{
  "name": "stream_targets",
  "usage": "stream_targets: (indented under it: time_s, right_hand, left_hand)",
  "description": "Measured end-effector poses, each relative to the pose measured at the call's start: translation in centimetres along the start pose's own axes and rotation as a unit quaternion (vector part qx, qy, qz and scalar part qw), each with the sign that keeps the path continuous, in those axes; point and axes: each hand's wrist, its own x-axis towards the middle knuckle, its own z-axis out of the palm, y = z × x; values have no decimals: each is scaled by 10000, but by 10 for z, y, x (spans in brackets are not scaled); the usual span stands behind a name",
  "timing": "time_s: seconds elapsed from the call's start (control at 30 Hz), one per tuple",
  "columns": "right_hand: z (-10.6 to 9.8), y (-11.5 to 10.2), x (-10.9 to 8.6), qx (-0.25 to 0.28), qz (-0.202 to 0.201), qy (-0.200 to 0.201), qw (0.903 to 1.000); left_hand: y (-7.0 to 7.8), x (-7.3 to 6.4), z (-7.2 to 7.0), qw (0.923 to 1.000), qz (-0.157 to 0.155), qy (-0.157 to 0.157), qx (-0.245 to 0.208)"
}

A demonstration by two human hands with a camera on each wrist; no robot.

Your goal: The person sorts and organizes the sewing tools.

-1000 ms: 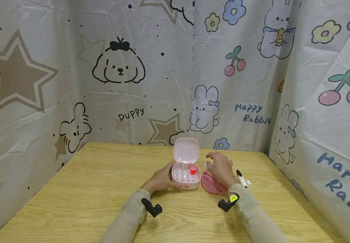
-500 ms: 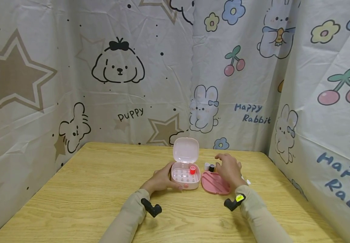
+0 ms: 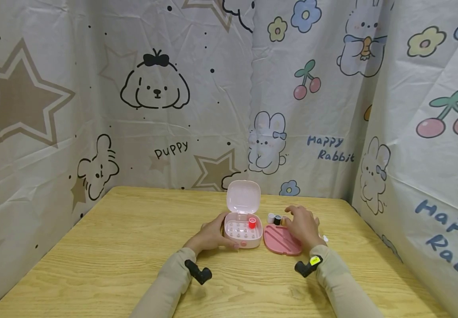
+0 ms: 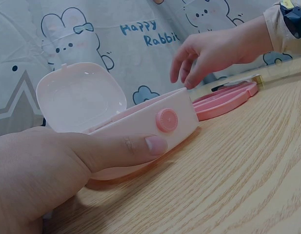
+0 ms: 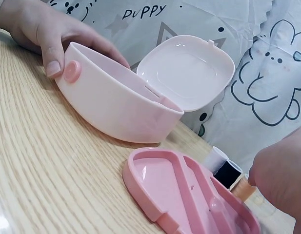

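Note:
A pale pink box (image 3: 243,242) stands on the table with its lid raised; inside are rows of small pegs and one red spool (image 3: 252,223). My left hand (image 3: 212,234) holds the box at its left side, the thumb along the front by the round pink button (image 4: 167,120). My right hand (image 3: 303,224) hovers by the far edge of a darker pink divided tray (image 5: 160,180), fingers bent loosely downward. In the right wrist view a fingertip is right at an orange thread spool (image 5: 243,188). A black spool (image 5: 227,174) and a white spool (image 5: 214,158) stand beside it.
A small white item (image 3: 325,238) lies right of my right hand, partly hidden. A pen-like object (image 4: 238,83) with a dark end shows beyond the tray in the left wrist view. Printed curtains (image 3: 153,132) enclose the wooden table (image 3: 114,247) at the back and sides.
My right hand has moved right, away from the white and black spools, uncovering them and more of the tray, then lowered slightly. My left hand stays on the box.

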Motion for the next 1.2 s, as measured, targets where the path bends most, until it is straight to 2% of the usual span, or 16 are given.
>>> stream_targets:
  time_s: [0.77, 1.2]
  right_hand:
    - [10, 4, 0, -49, 196, -269, 9994]
    - [13, 1, 1, -116, 177, -256, 9994]
  left_hand:
    - [0, 0, 1, 10000, -51, 51, -68]
    - [-1, 0, 0, 10000, -57, 59, -3]
